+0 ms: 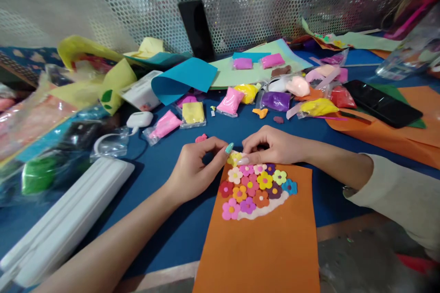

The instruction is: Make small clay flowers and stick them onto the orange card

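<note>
An orange sheet lies at the front edge of the blue table, bearing a cluster of small clay flowers in several colours. A pale pink clay strip shows below the flowers. At the sheet's top left corner is a yellow flower. My left hand pinches at the upper left of this flower, thumb and index finger together; what they grip is too small to make out. My right hand has curled fingers, its thumb resting on the flower's right side. Anything inside those curled fingers is hidden.
Clay packets, such as a pink one and a purple one, lie behind the hands. A black phone is at right, another leans on the mesh. A white long case lies at left.
</note>
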Available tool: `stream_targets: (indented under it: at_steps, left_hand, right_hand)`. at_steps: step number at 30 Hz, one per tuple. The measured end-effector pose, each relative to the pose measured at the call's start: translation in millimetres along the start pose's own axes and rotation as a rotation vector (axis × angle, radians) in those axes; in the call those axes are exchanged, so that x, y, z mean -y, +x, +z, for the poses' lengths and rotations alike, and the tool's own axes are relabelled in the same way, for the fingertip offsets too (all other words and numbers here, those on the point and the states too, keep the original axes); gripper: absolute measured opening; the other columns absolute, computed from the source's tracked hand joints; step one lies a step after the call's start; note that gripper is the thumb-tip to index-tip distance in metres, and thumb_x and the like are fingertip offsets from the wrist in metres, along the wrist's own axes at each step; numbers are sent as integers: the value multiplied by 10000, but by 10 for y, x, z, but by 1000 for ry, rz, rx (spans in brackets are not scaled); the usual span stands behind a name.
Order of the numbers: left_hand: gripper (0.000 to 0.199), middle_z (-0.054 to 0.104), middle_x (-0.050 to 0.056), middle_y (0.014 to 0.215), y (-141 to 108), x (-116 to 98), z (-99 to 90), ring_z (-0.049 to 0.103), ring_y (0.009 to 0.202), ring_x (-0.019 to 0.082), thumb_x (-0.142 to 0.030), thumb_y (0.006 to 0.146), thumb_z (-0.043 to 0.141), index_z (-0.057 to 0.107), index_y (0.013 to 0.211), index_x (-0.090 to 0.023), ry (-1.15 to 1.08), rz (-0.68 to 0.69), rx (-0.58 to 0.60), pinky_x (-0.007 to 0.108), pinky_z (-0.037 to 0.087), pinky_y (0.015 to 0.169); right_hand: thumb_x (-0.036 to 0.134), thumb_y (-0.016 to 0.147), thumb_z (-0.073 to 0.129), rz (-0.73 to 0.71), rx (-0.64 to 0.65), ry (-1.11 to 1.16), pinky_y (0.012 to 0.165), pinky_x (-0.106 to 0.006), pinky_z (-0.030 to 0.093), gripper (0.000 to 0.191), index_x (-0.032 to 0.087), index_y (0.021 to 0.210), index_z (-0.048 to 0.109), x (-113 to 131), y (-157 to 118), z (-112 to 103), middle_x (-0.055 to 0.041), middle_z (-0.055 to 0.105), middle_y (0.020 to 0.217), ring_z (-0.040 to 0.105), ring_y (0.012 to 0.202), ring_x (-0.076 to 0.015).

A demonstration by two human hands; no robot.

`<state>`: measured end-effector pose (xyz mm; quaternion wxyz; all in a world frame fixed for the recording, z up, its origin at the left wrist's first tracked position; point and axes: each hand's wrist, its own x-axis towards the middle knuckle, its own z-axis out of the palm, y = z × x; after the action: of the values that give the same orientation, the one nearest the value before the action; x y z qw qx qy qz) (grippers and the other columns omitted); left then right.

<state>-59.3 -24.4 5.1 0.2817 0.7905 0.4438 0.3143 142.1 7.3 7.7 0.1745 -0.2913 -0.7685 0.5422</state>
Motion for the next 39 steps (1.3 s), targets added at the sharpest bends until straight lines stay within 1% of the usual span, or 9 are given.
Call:
stream_targets:
  at_steps: [6,11,14,17,20,23,28,34,39]
  left_hand:
    - [231,595,-8,614,14,33,20,496,528,87,-285,867,417,568,764,-143,151,61,-15,187,387,514]
    - [233,527,-35,580,19,47,-7,443,488,76,-280,901,375,488,731,-169,127,-28,-79,191,361,499]
    - [303,505,-39,579,12,48,-26,445,518,80,-307,926,338,448,673,-181,46,-56,-4,191,368,525]
    - [373,468,-39,559,11,26,-32,414,516,79,-330,937,311,415,612,-180,-13,-45,77,189,361,523]
    - [369,454,-43,541,22,9,-40,384,499,70,-341,914,379,446,596,-169,-79,-25,139,178,341,489]
    - [306,526,-31,570,33,16,-57,430,522,65,-328,867,481,544,628,-149,-162,-19,256,163,355,497]
    - [241,619,-5,660,31,27,-67,490,581,73,-311,841,540,641,707,-138,-189,-51,365,156,385,539]
    - [281,618,9,661,29,-25,-82,484,584,83,-322,857,511,653,717,-125,-171,-53,475,167,385,536]
    - [243,598,-6,646,48,-50,-108,478,575,71,-279,853,520,642,706,-127,-185,-11,553,149,391,550]
  right_hand:
    - [273,774,623,32,-3,37,482,-201,293,197,100,686,656,-3,-8,1,6,532,600,399,524,-56]
    - [254,769,619,11,7,-10,480,-204,292,198,101,646,644,8,-11,-4,4,534,598,402,516,-56]
    - [275,774,619,1,21,-31,483,-206,299,215,102,649,647,3,-10,-16,-2,548,607,415,520,-61]
    - [300,776,621,-28,91,-82,515,-216,318,230,105,658,659,-16,-7,-21,-6,559,597,442,532,-70]
    - [296,795,600,-83,193,-151,587,-230,347,225,113,686,671,-34,-7,-17,-11,585,616,471,565,-77]
    - [301,809,586,-102,250,-214,636,-239,354,233,118,688,667,-35,-11,-13,-19,610,659,488,596,-81]
    - [329,830,557,-123,268,-284,665,-250,336,269,126,681,651,-34,-14,-12,-6,593,644,474,597,-81]
    - [388,841,548,-142,278,-330,726,-278,289,347,138,605,593,-39,-4,-5,33,502,577,417,574,-73]
    - [394,826,568,-158,275,-356,813,-305,225,334,150,599,586,-16,4,-2,50,505,583,415,575,-68]
